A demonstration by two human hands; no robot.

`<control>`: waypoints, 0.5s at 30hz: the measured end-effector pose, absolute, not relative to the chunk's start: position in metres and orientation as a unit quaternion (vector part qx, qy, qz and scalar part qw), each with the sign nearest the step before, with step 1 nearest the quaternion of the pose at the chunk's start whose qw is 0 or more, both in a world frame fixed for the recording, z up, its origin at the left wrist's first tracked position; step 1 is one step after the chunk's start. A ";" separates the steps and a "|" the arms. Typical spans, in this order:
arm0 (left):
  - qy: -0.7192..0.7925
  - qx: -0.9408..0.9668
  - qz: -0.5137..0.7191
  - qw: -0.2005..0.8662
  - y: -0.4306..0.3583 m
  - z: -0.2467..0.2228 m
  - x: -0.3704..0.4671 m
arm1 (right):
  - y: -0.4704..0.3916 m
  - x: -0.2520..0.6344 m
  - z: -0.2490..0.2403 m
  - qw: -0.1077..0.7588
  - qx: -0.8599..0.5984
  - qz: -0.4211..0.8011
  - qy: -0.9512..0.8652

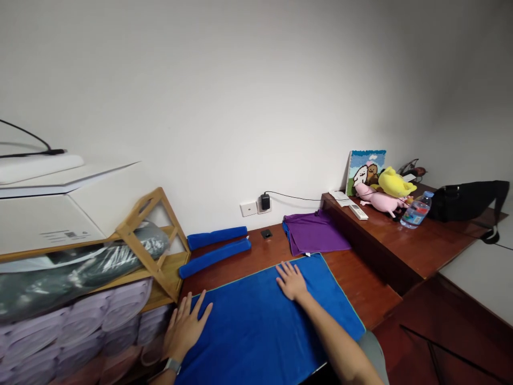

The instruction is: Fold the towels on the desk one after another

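A blue cloth (256, 326) with a thin light-green edge lies spread over the reddish-brown desk. My right hand (292, 281) rests flat near its far edge, fingers spread, holding nothing. At the cloth's left edge is my left hand (186, 325), its fingers apart and nothing in it; a watch band circles that wrist. Two long blue rolls (216, 256) lie side by side beyond the cloth, at the back left. Just past the cloth's far right corner sits a folded purple cloth (318, 233), with some blue showing at its left edge.
A wooden rack (160, 240) with a white box (48, 219) and lilac containers (84, 321) stands left. Behind the desk, a black plug (265, 201) sits in the wall socket. The raised right surface holds plush toys (395, 183), a remote (358, 212), a bottle (417, 211) and a black bag (457, 200).
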State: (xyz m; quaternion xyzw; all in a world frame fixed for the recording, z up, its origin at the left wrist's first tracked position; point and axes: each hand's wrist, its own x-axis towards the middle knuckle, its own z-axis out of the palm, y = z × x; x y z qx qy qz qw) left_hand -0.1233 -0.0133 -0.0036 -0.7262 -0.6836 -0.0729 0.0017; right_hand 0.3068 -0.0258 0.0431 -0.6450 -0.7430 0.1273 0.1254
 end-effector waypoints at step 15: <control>-0.700 -0.712 -0.056 0.003 0.010 0.014 -0.117 | -0.027 0.439 0.048 0.039 -0.791 0.107 -0.601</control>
